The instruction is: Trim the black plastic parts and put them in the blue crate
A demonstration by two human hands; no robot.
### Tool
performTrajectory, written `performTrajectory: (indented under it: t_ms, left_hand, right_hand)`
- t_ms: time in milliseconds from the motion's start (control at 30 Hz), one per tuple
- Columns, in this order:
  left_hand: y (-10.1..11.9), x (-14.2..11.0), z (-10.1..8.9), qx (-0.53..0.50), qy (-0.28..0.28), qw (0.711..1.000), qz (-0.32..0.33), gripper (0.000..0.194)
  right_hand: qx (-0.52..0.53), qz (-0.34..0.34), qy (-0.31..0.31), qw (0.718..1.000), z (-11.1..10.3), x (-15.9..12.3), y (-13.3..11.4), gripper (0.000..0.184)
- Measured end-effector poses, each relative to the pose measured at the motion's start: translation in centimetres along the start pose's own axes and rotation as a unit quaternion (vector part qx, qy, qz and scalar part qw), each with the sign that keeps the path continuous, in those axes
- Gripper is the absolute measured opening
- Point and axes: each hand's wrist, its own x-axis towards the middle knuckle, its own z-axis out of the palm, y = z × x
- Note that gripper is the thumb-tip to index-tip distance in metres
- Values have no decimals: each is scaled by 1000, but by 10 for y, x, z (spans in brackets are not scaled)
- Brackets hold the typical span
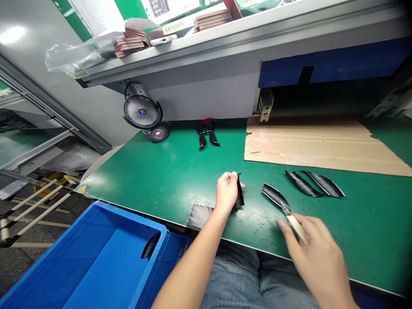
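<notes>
My left hand (pixel 226 189) is closed on a curved black plastic piece (pixel 240 197), held on edge just above or on the green table (pixel 174 171). My right hand (pixel 318 249) grips a cream-handled hand tool (pixel 298 228) with a short metal end; its exact kind is unclear. The tool's tip overlaps the near end of another curved black piece (pixel 274 194); whether they touch I cannot tell. Farther right, two similar black pieces (pixel 302 183) lie side by side. Small dark shavings are scattered around the hands.
A blue bin (pixel 128 210) stands at the table's front left, with a black piece (pixel 150 245) inside. A small fan (pixel 143 112), black clamp-like items (pixel 206 131) and a cardboard sheet (pixel 309 143) are toward the back. A shelf (pixel 206 51) overhangs the table.
</notes>
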Motion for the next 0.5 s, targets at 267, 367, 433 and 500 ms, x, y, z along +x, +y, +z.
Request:
performTrajectory:
  t_ms: [267, 367, 433, 500]
  left_hand:
    - [29, 3, -1, 57, 14, 994, 92, 18]
    - [27, -46, 10, 21, -99, 995, 11, 28]
    - [17, -76, 18, -89, -244, 956, -134, 33]
    - [9, -97, 23, -193, -342, 878, -276, 35]
  right_hand:
    - [-22, -50, -43, 998, -12, 18, 53, 22]
    - [80, -81, -35, 993, -29, 14, 52, 21]
    - [140, -118, -52, 982, -38, 12, 47, 21]
    - [163, -149, -69, 973, -44, 10, 38, 22]
